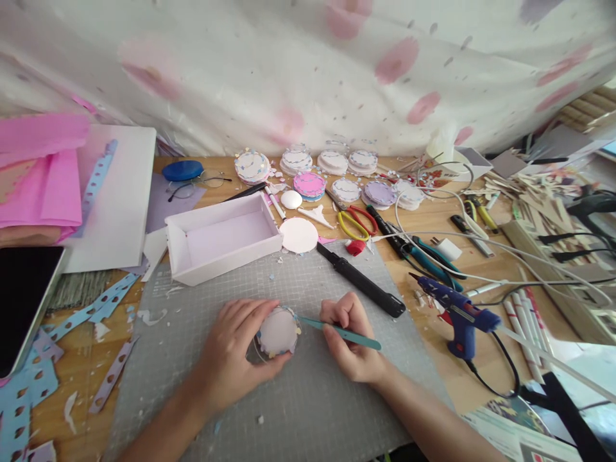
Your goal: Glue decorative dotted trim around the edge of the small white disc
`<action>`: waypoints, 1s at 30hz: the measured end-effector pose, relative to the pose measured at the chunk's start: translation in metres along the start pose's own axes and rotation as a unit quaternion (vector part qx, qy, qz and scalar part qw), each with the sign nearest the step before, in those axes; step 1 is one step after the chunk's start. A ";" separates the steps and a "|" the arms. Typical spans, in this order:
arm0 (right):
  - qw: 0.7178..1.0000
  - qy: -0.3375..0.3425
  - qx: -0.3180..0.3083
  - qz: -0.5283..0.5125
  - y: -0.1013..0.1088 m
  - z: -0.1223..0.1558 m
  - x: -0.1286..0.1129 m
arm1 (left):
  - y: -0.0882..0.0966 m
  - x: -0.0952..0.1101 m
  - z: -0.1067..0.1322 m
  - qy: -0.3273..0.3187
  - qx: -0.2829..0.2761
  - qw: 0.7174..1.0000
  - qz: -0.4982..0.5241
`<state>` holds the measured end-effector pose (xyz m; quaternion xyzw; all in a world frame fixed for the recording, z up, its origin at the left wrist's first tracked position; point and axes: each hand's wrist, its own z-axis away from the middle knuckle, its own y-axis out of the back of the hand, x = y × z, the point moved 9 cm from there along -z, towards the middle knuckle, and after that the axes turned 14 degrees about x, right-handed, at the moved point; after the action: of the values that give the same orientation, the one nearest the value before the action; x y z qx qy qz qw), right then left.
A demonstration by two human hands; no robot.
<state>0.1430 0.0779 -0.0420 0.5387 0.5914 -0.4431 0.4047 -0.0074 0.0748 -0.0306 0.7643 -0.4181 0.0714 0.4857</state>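
Observation:
My left hand [240, 343] is curled round a small round paper disc [278, 332], pale on top with bits of blue and cream trim along its edge. Thumb and fingers grip it from the left side, just above the grey cutting mat [308, 417]. Between the thumb and fingers of my right hand [351, 337] is a pair of teal tweezers [356, 338], its narrow tip at the disc's upper right rim. Whether the tip holds a piece of trim is too small to tell.
Beyond my hands stand a white open box [226, 237], a black utility knife [363, 282] and scissors [356, 221]. Several decorated discs [310, 185] line the back. A blue glue gun [459, 314] with cables lies right; a phone [29, 301] and punched paper strips [113, 375] lie left.

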 end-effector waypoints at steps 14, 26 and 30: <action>0.994 -0.045 0.053 -0.082 0.013 -0.004 0.010 | -0.001 -0.002 0.003 0.015 -0.005 1.000 0.010; 0.969 -0.123 0.147 -0.159 0.032 -0.013 0.029 | -0.012 -0.004 0.002 0.043 -0.069 0.997 -0.002; 0.956 -0.149 0.160 -0.198 0.032 -0.017 0.025 | -0.013 -0.004 0.002 0.052 -0.077 0.996 -0.002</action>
<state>0.1727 0.1019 -0.0640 0.3966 0.5407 -0.6781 0.3008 -0.0014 0.0779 -0.0429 0.7210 -0.3950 0.0773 0.5640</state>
